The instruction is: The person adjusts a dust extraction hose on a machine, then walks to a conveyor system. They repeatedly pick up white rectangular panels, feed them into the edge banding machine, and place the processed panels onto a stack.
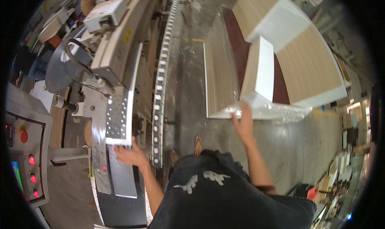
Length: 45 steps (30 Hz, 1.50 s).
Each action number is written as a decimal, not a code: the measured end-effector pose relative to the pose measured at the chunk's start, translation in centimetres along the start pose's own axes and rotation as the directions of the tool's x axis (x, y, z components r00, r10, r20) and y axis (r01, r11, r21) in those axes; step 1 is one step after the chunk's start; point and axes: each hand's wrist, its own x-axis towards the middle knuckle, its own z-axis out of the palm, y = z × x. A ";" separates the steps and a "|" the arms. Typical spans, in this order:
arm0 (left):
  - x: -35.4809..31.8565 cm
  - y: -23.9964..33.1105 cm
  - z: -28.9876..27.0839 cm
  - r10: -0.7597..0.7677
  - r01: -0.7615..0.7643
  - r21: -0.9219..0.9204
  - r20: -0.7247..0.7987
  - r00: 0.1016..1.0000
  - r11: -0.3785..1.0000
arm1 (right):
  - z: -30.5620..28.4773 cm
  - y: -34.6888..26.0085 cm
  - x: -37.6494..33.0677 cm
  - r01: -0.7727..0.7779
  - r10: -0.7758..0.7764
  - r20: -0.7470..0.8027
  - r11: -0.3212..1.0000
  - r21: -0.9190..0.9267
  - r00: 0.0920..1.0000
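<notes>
Ahead to the right, the right hand (242, 122) grips the near end of a white panel (260, 70) whose long axis runs away, while the left hand (129, 154) rests flat, fingers spread, on the machine bed (120, 177).

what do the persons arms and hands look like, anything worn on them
Both forearms are bare, with no gloves, watch or rings that I can make out on the left hand or right hand. A dark short sleeve covers the right upper arm.

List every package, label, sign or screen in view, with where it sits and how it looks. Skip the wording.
Screen: small blue display on the grey control panel, far left, beside red buttons.
Yellow label: small sticker on the machine's beige rail, upper left.
Plastic wrap: clear film along the near edge of the stacked panels, by the right hand.
Left hand: rests on the machine's perforated plate.
</notes>
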 end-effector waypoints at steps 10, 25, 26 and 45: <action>-7.3 12.8 -3.8 0.416 -0.096 -0.594 0.429 0.802 0.798 | -3.9 18.7 7.5 -0.137 0.182 0.061 0.886 -0.443 0.981; -32.3 44.3 1.0 0.379 0.717 -0.374 0.911 0.165 0.588 | -8.6 17.3 -2.7 0.263 -0.268 -0.066 0.961 -0.082 0.961; -32.6 44.0 0.2 0.308 0.722 -0.348 0.931 0.194 0.598 | -9.5 17.2 -3.1 0.203 -0.199 -0.051 0.974 0.097 0.979; -28.5 -9.9 -14.9 -0.574 0.410 -0.608 -0.094 0.813 0.680 | 3.1 3.0 -8.7 -0.752 -0.113 0.773 0.180 0.634 0.624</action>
